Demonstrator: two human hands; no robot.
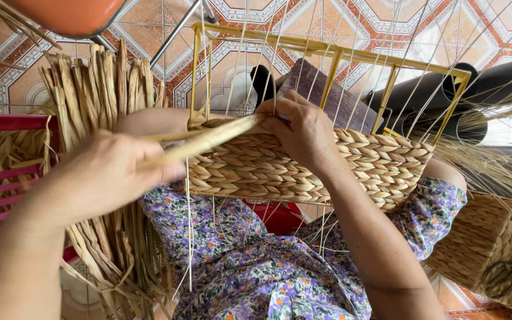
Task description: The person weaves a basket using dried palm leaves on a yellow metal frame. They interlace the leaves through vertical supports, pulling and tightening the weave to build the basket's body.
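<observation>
Head view: a bundle of dried straw (99, 83) stands within reach at left. The left hand (102, 178), fingers pinching a flat strand (208, 141), pulls it taut toward the half-woven basket (303, 172) on the lap, where the right hand (303, 130), fingers pressed together, pins the weave against the yellow wire frame (333, 53).

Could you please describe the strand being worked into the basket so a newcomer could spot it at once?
Start at the half-woven basket on its yellow wire frame. Along its top edge runs one pale flat strand, pinched by the left hand and pressed down by the right hand. Unlike the braided rows, it lies loose and unwoven.
</observation>
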